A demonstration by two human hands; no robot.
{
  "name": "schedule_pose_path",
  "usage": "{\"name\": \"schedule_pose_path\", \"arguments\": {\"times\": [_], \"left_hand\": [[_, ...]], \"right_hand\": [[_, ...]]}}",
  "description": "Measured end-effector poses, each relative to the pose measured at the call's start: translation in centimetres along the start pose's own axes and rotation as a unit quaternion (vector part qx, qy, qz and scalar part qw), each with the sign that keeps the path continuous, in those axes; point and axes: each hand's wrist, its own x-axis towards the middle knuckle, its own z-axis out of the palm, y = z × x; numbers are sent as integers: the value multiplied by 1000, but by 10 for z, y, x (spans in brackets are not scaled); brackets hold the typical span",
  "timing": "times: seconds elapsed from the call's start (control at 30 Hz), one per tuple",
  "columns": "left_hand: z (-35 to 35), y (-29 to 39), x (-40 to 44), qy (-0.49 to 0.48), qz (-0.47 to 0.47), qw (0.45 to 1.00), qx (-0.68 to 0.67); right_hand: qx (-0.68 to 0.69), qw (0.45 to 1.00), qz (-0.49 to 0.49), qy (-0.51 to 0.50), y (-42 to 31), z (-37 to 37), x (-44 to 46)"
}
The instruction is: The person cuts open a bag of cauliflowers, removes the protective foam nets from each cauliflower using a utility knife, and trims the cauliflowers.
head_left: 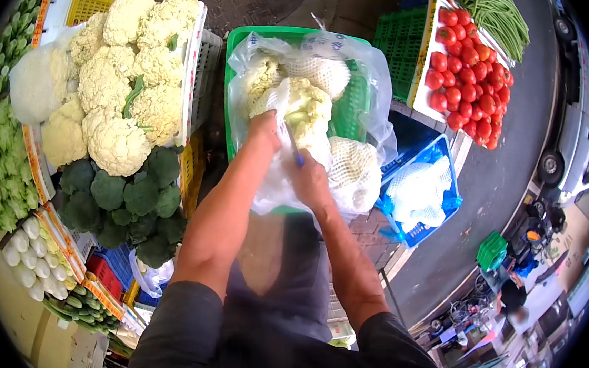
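In front of me a cauliflower (309,105) sits partly bared in a white foam net (273,99). My left hand (264,129) is closed on that net at the cauliflower's left side. My right hand (309,182) grips a knife by its blue handle (300,160); the thin blade (291,137) points up and left against the net. Netted cauliflowers lie around it, one at the back (324,74) and one at the right (354,168). They rest in a clear plastic bag (381,70) lining a green crate (231,61). My left fingertips are partly hidden.
Left stand piled cauliflowers (120,73), with broccoli (131,199) below them. On the right are tomatoes (470,77), green beans (494,16) and a blue crate (454,200) holding white foam nets (418,190). A road with a parked vehicle (575,130) lies beyond.
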Motion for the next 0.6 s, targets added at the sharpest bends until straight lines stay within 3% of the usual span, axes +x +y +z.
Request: {"name": "schedule_pose_path", "arguments": {"times": [0.03, 0.1, 0.17, 0.27, 0.33, 0.43, 0.53, 0.6], "left_hand": [[7, -2, -1, 12, 49, 999, -10], [2, 47, 6, -176, 21, 983, 50], [20, 93, -12, -178, 1, 983, 48], [23, 89, -21, 98, 142, 978, 119], [19, 67, -28, 47, 127, 975, 174], [18, 32, -43, 30, 251, 869, 426], [15, 30, -26, -53, 258, 820, 509], [9, 28, -6, -52, 306, 796, 520]], "right_hand": [[-7, 1000, -18, 16, 11, 1, -5], [-58, 998, 18, -28, 19, -14, -32], [-57, 997, -47, -6, 70, -25, -83], [124, 980, 145, -61, 100, -45, -122], [87, 983, 149, -62, 109, -46, -124], [131, 989, 66, -15, 105, -33, -127], [154, 985, 76, -19, 115, -18, -135], [203, 975, 94, -14, 122, -20, -137]]}}
